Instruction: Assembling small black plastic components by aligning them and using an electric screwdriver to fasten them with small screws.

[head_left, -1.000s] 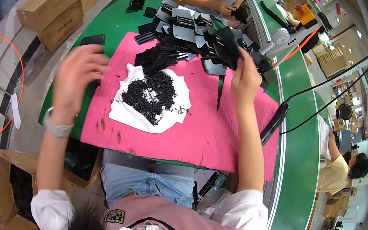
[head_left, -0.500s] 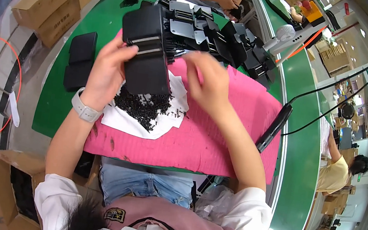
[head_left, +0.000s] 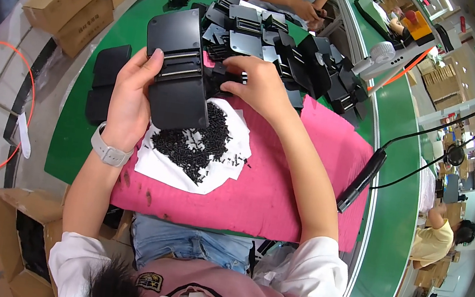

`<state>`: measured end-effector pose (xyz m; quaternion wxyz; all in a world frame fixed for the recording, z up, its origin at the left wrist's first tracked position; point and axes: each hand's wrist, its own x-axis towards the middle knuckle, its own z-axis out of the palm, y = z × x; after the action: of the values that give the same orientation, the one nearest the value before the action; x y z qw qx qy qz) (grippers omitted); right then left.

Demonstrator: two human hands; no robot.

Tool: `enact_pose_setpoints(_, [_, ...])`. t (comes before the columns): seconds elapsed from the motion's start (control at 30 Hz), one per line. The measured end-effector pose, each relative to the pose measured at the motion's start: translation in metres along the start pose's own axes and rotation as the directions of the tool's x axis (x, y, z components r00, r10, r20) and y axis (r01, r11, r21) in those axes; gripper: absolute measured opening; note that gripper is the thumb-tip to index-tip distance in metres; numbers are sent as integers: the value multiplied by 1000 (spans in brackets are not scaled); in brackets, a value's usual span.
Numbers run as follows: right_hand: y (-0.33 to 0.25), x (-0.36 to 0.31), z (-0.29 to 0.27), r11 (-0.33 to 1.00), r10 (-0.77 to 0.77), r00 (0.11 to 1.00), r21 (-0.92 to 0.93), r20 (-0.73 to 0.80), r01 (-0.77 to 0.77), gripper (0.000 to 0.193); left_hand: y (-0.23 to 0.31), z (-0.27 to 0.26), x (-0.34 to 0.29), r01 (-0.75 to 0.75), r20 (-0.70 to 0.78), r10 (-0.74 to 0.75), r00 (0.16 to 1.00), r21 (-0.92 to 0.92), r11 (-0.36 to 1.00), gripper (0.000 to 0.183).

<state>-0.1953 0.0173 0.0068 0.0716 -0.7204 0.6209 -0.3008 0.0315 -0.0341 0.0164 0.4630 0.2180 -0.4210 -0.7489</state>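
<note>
Going by the middle of the view, the left hand (head_left: 134, 94) is sitting around 10 o'clock, and its fingers are gripping a black hinged piece (head_left: 178, 104) by the left edge, thumb lying on the face near the slotted metal bars. That piece is leaning between 10 and 11, its lower end overlapping a heap of tiny black parts (head_left: 188, 157) from this angle. The right hand (head_left: 259, 86) is hovering at about 12, just beside the piece, fingers half curling with thumb and index apart; something dark is showing around there, but I can't tell if they're actually pinching it.

The tiny parts are lying on a white cloth (head_left: 218, 177) near 9, and that's resting on a pink mat (head_left: 262, 191) over the green table (head_left: 67, 152). A messy pile of black brackets (head_left: 246, 44) is spreading from 12 to 1. A corded black tool (head_left: 361, 181) is lying at 3, and two dark slabs (head_left: 110, 67) are sitting out past the left hand at 10. Someone else's hands (head_left: 312, 14) are working between 12 and 1, well apart.
</note>
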Motion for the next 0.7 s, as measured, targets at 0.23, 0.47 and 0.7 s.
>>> enact_pose_setpoints(0.23, [20, -3, 0, 997, -69, 997, 44, -22, 70, 22, -9, 1, -4, 24, 67, -26, 997, 28, 999, 30])
enact_pose_setpoints(0.47, [12, -5, -4, 981, 192, 981, 37, -35, -190, 35, -12, -7, -3, 293, 292, -206, 934, -296, 909, 35])
enact_pose_setpoints(0.7, [28, -11, -6, 994, 94, 995, 56, -17, -93, 39, -17, -7, -2, 381, 338, -249, 908, -414, 827, 37])
